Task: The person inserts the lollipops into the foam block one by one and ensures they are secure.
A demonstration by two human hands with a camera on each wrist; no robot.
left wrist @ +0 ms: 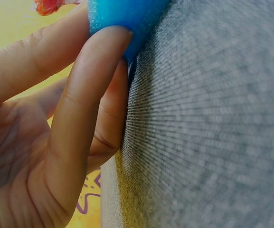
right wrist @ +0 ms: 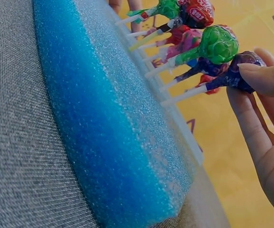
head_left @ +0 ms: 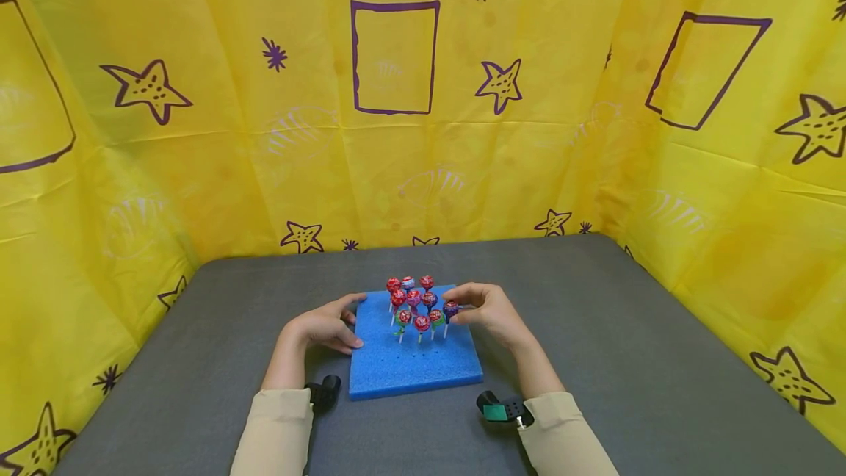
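Note:
A blue foam block (head_left: 416, 377) lies flat, with several wrapped lollipops standing in it on their sticks. My right hand (head_left: 489, 312) pinches the dark purple lollipop (right wrist: 245, 71) by its wrapped head, between thumb and fingers. That lollipop's white stick (right wrist: 184, 96) reaches down to the foam's top, at the right end of the front row. Beside it stands a green lollipop (right wrist: 219, 44), and a red one (head_left: 421, 323) is further left. My left hand (head_left: 324, 325) rests against the foam's left side, fingers spread along the edge; its thumb (left wrist: 87, 90) presses the side.
Small holes (head_left: 413, 355) run in a row across the foam's front part. The foam lies on a dark grey table (head_left: 218, 344). Yellow cloth (head_left: 396, 189) printed with purple stars hangs behind and along both sides. Black wrist cameras (head_left: 505, 410) sit at both sleeves.

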